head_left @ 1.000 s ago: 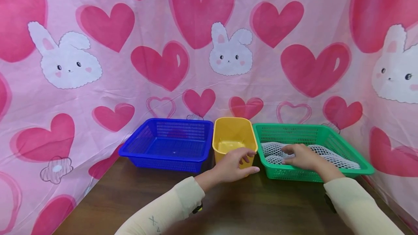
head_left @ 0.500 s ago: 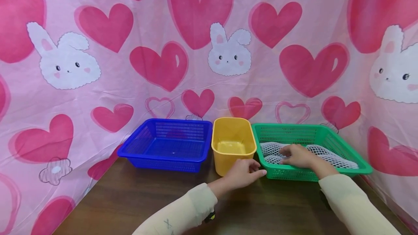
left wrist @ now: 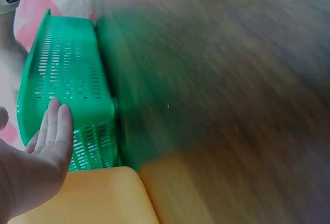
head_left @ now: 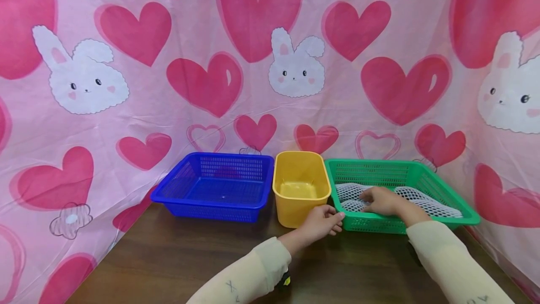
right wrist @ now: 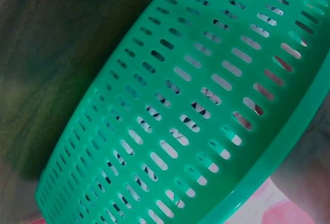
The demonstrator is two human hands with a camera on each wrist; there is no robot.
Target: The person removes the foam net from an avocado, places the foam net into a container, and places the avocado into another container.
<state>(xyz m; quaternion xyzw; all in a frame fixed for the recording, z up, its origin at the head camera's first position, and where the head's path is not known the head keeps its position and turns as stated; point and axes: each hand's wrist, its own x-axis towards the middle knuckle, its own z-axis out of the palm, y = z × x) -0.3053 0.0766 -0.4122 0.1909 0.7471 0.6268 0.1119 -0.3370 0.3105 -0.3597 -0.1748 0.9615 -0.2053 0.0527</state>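
Note:
White mesh sleeves (head_left: 426, 202) lie in the green basket (head_left: 402, 224). My right hand (head_left: 384, 201) reaches over the basket's front rim, with bent fingers down at the mesh. Whether it grips a sleeve is hidden. In the right wrist view, the basket's slotted wall (right wrist: 170, 110) covers most of the scene, and part of the hand (right wrist: 309, 167) shows beyond the rim. My left hand (head_left: 318, 224) is at the basket's near left corner, in front of the yellow bin (head_left: 291, 210). In the left wrist view its fingers (left wrist: 63, 131) extend straight by the corner.
A blue basket (head_left: 211, 212) stands left of the yellow bin, and the three containers form a row along the back of the brown wooden table (head_left: 168, 257). Behind them hangs a pink cloth (head_left: 257, 102) with hearts and rabbits.
My left hand has moved right and a little down, from in front of the yellow bin to the green basket's corner. My right hand has stayed nearly in place.

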